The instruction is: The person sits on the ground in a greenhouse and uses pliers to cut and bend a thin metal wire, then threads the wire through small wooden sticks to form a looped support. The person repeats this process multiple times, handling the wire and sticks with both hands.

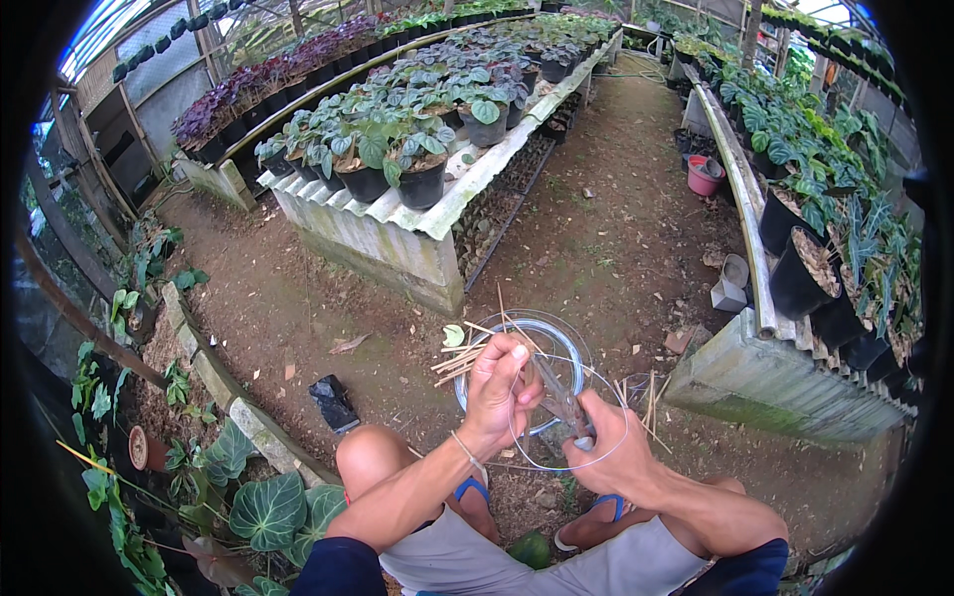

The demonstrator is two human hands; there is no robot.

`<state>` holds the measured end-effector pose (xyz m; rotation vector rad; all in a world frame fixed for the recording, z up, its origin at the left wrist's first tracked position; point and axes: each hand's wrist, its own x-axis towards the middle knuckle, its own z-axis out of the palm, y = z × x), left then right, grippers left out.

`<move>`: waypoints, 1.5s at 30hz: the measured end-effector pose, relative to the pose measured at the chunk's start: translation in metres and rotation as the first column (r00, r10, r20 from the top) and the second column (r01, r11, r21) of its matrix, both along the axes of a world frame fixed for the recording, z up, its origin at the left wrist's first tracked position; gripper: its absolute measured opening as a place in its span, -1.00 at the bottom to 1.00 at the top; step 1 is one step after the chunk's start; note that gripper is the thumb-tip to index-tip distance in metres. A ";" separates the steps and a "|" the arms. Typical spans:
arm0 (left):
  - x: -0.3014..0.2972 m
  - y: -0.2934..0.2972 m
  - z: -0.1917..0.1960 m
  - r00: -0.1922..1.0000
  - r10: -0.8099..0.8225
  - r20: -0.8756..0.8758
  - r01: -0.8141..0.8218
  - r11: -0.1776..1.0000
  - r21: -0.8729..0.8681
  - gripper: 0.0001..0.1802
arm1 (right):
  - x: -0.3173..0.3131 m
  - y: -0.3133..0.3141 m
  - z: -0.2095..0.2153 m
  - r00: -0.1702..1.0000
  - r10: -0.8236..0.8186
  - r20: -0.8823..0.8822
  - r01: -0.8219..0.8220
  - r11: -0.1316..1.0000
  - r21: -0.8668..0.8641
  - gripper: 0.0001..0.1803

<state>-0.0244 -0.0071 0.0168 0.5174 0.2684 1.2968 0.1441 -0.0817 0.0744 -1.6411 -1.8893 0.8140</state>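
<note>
My left hand (497,392) is closed in a pinch on a thin wire (514,452), which bends in a loose loop below and between my hands. Wrapped in my right hand (624,449) is a pair of worn grey pliers (559,392), its head pointing up and left toward my left fingers. Whether the jaws grip the wire cannot be made out. On the ground behind my hands lies a shiny coil of wire (579,370), partly hidden by them. Thin wooden sticks (457,366) lie left of the coil, and more sticks (651,402) lie to its right.
A bench (358,233) with corrugated edges carries several potted plants (422,179) ahead. Another plant bench (765,387) stands at the right. Near my left knee lies a crumpled black plastic bag (333,402). A low stone edging (263,434) and broad-leaved plants (268,512) border the left.
</note>
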 end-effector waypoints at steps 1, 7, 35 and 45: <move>0.000 0.000 0.000 1.000 -0.001 -0.006 0.001 1.000 -0.009 -0.83 | 0.001 0.000 0.000 1.000 0.004 0.007 -0.004 1.000 -0.028 -0.61; -0.002 -0.002 0.002 0.999 -0.031 0.042 0.031 1.000 0.004 -0.83 | 0.000 0.002 -0.004 0.999 0.021 -0.039 -0.021 1.000 -0.022 -0.67; -0.007 0.002 -0.001 0.989 -0.107 0.099 0.107 0.994 0.000 -0.74 | 0.001 0.008 -0.002 0.997 0.071 -0.038 -0.072 0.997 -0.022 -0.58; -0.005 -0.002 0.000 0.990 -0.093 0.103 0.094 0.996 -0.004 -0.80 | -0.006 0.005 -0.012 0.991 0.079 -0.110 -0.078 0.997 0.008 -0.61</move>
